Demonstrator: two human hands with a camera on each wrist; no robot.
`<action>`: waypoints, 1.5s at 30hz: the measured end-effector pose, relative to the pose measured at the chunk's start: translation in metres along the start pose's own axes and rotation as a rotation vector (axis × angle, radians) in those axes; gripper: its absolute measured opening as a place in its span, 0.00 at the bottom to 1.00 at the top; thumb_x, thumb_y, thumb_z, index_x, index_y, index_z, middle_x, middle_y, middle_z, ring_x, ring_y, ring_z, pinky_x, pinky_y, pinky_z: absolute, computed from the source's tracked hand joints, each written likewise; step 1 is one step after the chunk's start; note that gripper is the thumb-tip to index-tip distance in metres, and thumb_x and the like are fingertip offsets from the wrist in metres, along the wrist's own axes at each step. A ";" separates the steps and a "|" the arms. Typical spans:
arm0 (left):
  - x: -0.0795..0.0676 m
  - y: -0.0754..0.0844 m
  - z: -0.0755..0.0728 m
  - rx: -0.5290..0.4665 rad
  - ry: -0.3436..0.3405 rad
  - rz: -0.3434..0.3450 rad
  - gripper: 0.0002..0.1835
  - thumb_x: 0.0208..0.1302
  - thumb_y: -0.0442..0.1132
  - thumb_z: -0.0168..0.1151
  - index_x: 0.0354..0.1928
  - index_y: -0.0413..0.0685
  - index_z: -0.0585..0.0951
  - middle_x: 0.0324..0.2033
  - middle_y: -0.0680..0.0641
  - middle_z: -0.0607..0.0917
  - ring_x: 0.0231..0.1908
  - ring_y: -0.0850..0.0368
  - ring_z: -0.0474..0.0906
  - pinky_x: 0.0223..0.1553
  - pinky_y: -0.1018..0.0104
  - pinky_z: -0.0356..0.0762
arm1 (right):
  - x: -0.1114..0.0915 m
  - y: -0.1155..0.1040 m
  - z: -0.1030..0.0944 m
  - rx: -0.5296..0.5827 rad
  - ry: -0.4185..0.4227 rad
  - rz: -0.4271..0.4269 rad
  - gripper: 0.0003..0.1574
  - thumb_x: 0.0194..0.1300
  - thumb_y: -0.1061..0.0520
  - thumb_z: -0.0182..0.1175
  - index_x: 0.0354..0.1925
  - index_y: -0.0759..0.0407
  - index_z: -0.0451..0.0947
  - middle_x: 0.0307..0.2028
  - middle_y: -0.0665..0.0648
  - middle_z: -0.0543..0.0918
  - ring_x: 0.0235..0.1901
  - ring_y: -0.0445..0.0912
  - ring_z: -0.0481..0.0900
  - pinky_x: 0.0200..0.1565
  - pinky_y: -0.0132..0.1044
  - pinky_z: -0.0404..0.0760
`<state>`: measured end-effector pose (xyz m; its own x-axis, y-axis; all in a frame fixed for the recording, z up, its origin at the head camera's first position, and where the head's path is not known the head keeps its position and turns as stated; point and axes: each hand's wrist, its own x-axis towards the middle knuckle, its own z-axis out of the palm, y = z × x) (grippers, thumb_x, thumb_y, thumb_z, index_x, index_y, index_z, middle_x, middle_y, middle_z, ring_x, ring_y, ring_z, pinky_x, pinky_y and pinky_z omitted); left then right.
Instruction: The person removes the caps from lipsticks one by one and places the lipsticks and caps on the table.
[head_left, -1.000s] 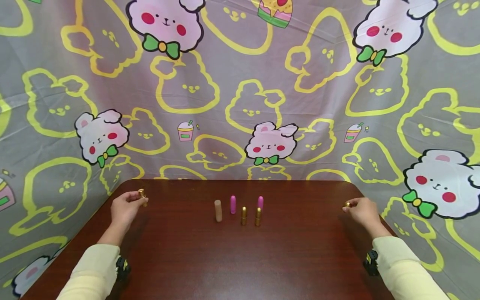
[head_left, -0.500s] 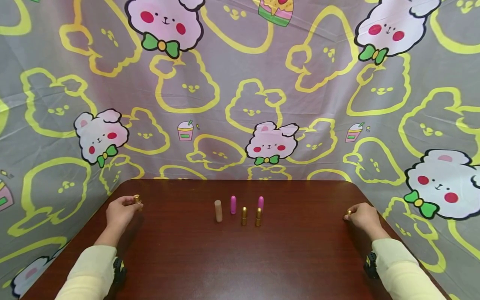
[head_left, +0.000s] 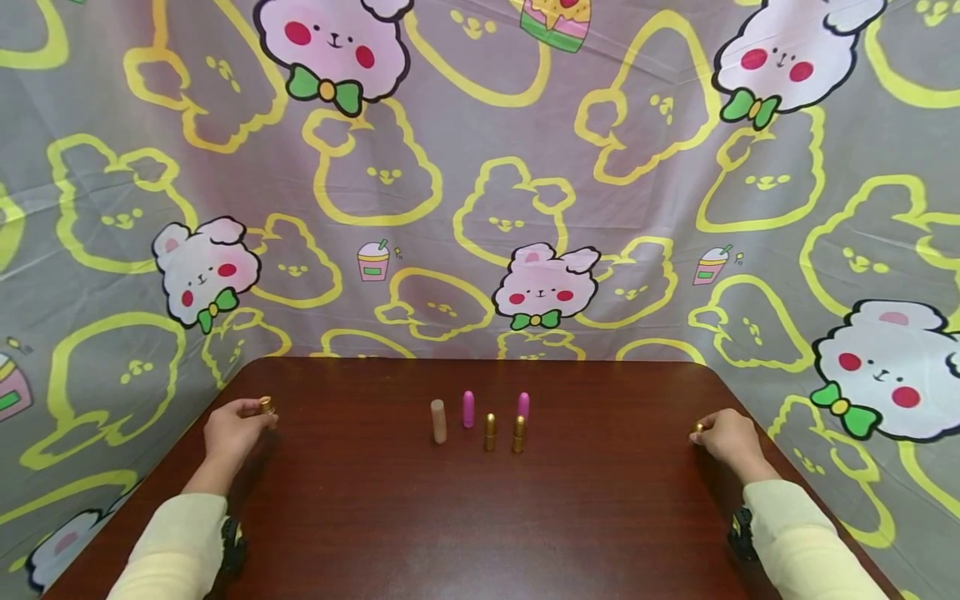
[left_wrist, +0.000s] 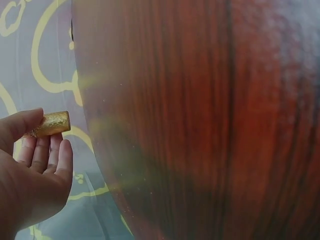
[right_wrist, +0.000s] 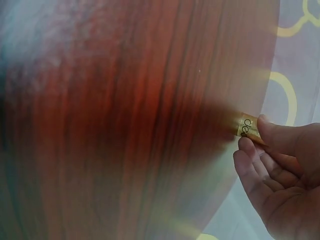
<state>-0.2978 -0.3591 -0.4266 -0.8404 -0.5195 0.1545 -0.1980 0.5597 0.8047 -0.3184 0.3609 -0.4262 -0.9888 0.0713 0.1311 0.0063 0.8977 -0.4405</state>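
From the head view, I have both hands out at opposite sides of the dark reddish-brown wood-grain tabletop [head_left: 480, 517]: the left hand [head_left: 232, 433] pinches a small shiny gold cylindrical tube [head_left: 267, 406], and the right hand [head_left: 731, 437], well apart from it, grips a second gold tube [head_left: 697, 428], mostly covered by the fingers. Between the hands, near the middle, stand a plain tan cylinder [head_left: 438, 422], a glossy pink round-tipped tube [head_left: 468, 410], a gold bullet-shaped tube [head_left: 491, 433], another gold bullet-shaped tube [head_left: 519, 435] and, partly hidden behind that one, another pink tube [head_left: 523, 402]. All are upright; I can't tell whether any of them holds something inside. Behind hangs a grey cloth [head_left: 420, 133] printed with yellow outlines and white rabbit heads. On the left wrist view, I see the thumb pressed along the tube against the fingers, the gold surface textured and one end jutting past the fingertips; its contents I can't make out. On the right wrist view, the thumb and fingers clasp the other tube, dark lettering showing on its exposed end; whether it touches the tabletop I can't tell.
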 end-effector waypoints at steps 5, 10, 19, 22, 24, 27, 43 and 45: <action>0.000 -0.004 0.000 0.032 -0.019 0.000 0.19 0.58 0.36 0.66 0.46 0.27 0.78 0.44 0.28 0.80 0.40 0.40 0.74 0.26 0.65 0.70 | 0.000 -0.002 0.000 -0.002 -0.005 0.005 0.08 0.57 0.63 0.68 0.23 0.66 0.82 0.20 0.54 0.80 0.23 0.49 0.72 0.24 0.39 0.70; -0.001 -0.005 0.000 0.062 -0.063 0.003 0.18 0.58 0.36 0.66 0.45 0.26 0.78 0.43 0.28 0.80 0.41 0.38 0.73 0.31 0.58 0.70 | 0.000 -0.002 -0.001 -0.012 -0.005 0.003 0.08 0.56 0.63 0.68 0.25 0.68 0.83 0.22 0.56 0.82 0.23 0.49 0.73 0.26 0.41 0.71; -0.003 -0.008 0.003 0.077 -0.093 0.023 0.20 0.55 0.34 0.69 0.44 0.24 0.78 0.40 0.27 0.81 0.42 0.33 0.74 0.43 0.43 0.71 | 0.000 0.000 0.000 -0.006 -0.011 0.004 0.09 0.57 0.62 0.68 0.24 0.67 0.82 0.20 0.54 0.80 0.23 0.49 0.72 0.25 0.39 0.70; -0.003 -0.009 0.003 0.075 -0.090 0.027 0.19 0.55 0.34 0.69 0.43 0.23 0.78 0.40 0.27 0.81 0.42 0.33 0.74 0.43 0.42 0.71 | 0.000 -0.001 0.000 -0.007 -0.009 0.001 0.10 0.57 0.62 0.68 0.23 0.66 0.81 0.19 0.53 0.79 0.22 0.48 0.72 0.24 0.39 0.69; -0.002 -0.009 0.002 0.075 -0.087 0.030 0.19 0.55 0.34 0.69 0.43 0.23 0.78 0.39 0.27 0.82 0.41 0.34 0.75 0.41 0.45 0.72 | 0.000 -0.002 -0.001 -0.011 -0.009 0.000 0.10 0.58 0.62 0.68 0.22 0.65 0.81 0.18 0.52 0.78 0.22 0.48 0.71 0.24 0.39 0.69; -0.001 -0.010 0.000 0.077 -0.095 0.041 0.19 0.55 0.34 0.70 0.43 0.23 0.79 0.38 0.28 0.82 0.40 0.36 0.76 0.35 0.54 0.74 | 0.000 -0.003 -0.001 -0.018 -0.005 -0.002 0.11 0.57 0.62 0.68 0.21 0.65 0.80 0.17 0.51 0.77 0.22 0.48 0.70 0.24 0.39 0.68; 0.002 -0.018 -0.002 0.108 -0.133 0.095 0.19 0.52 0.35 0.72 0.40 0.24 0.80 0.32 0.33 0.84 0.35 0.41 0.77 0.29 0.60 0.72 | -0.003 -0.002 0.001 -0.004 -0.020 -0.017 0.11 0.57 0.63 0.66 0.19 0.63 0.79 0.15 0.50 0.74 0.20 0.47 0.69 0.23 0.38 0.67; 0.003 -0.018 -0.002 0.109 -0.126 0.095 0.19 0.52 0.35 0.72 0.40 0.24 0.80 0.31 0.33 0.84 0.35 0.39 0.77 0.31 0.58 0.72 | -0.002 -0.003 0.001 -0.004 -0.021 -0.010 0.10 0.56 0.63 0.67 0.21 0.64 0.80 0.16 0.51 0.76 0.21 0.48 0.70 0.24 0.39 0.68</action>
<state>-0.2956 -0.3716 -0.4398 -0.9132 -0.3797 0.1479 -0.1627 0.6725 0.7220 -0.3165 0.3580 -0.4261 -0.9917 0.0534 0.1168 -0.0028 0.9001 -0.4357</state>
